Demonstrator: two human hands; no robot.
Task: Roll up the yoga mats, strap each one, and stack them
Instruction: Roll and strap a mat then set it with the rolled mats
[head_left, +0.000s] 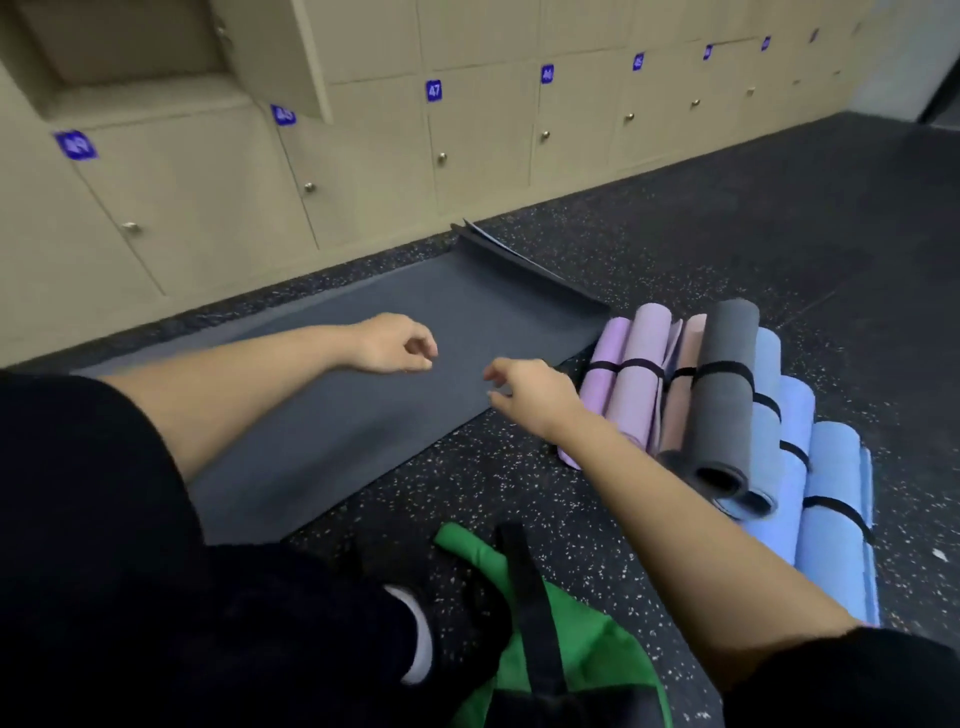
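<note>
Grey mat (332, 415) lies flat just under L grip (400, 343) & R grip (530, 389); both loosely curled, empty.

Both hands reach out over an unrolled grey mat (363, 384). The left hand (397, 343) hangs above its middle, fingers loosely curled and holding nothing. The right hand (530, 395), just beside it, is over the mat's nearer edge, fingers likewise loose and empty. The blur makes it hard to tell whether either hand touches the mat. Beyond the left hand, the mat's far end (519, 265) curls upward. Just right of the right hand lies a stack of rolled mats: lilac rolls (631, 405) nearest, a dark grey roll (724, 415) on top and blue rolls (831, 478) farthest, with black straps (724, 370) round them. Below the right forearm sits a green bag (582, 639).
</note>
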